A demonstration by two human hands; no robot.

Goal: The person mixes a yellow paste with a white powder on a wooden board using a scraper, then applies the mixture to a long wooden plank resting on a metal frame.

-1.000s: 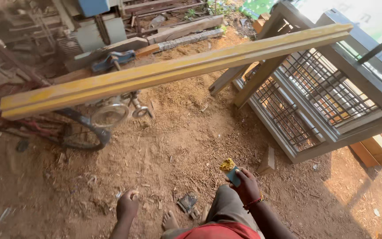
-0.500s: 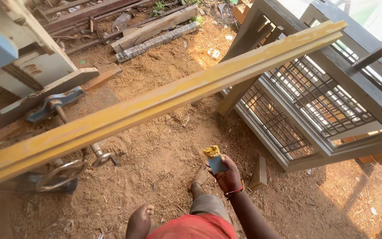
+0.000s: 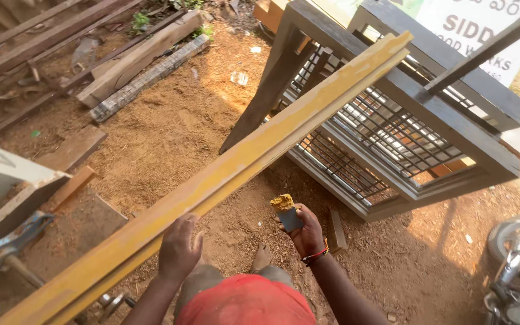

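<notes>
Sawdust ground (image 3: 170, 138); left hand (image 3: 179, 250) touching yellow beam (image 3: 242, 162) edge.

A long plank (image 3: 230, 168) runs from lower left to upper right. Its far end rests on a barred frame (image 3: 392, 126) at right. Timbers (image 3: 139, 60) lie upper left; a vise (image 3: 13, 247) sits lower left.

Long yellow beam (image 3: 242, 162) bars the way diagonally; dark grilled frames (image 3: 392, 126) crowd right; bare dirt (image 3: 170, 132) beyond.
</notes>
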